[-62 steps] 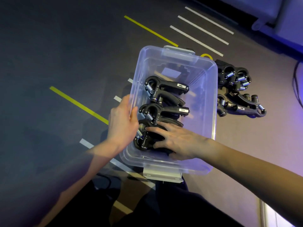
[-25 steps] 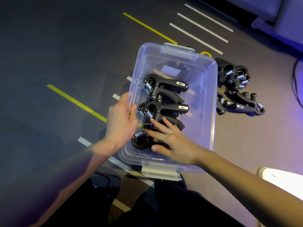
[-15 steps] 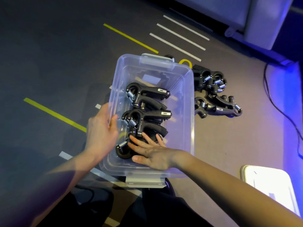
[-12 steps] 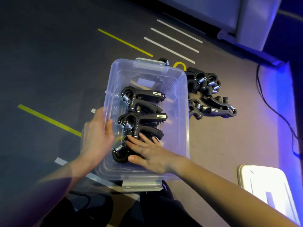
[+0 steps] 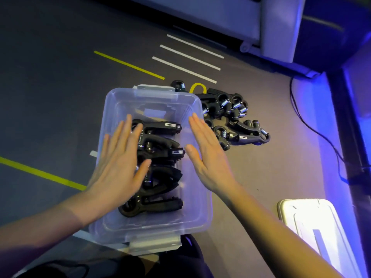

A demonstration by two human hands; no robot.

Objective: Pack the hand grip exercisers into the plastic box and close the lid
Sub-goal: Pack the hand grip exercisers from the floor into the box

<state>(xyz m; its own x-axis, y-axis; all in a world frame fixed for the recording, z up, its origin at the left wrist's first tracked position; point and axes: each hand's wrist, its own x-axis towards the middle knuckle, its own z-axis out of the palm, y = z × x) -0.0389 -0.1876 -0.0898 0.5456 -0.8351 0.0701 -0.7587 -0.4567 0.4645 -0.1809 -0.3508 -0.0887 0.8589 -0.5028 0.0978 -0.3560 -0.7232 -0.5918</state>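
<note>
My left hand point(image 5: 118, 167) and right hand point(image 5: 208, 155) hover flat, fingers straight, over the clear plastic box point(image 5: 197, 215) holding black hand grip exercisers point(image 5: 160, 173).

Looks like a studio or lab floor, not a home: dark carpet point(image 5: 50, 87) marked with yellow tape lines point(image 5: 128, 64) and white tape strips point(image 5: 184, 70), loose cable point(image 5: 313, 129), purple-blue lighting, grey cabinet base point(image 5: 279, 27).

The left hand point(image 5: 120, 163) covers the spring ends of the exercisers in the box point(image 5: 156, 157). The white lid point(image 5: 321, 233) is cut off by the edge.
</note>
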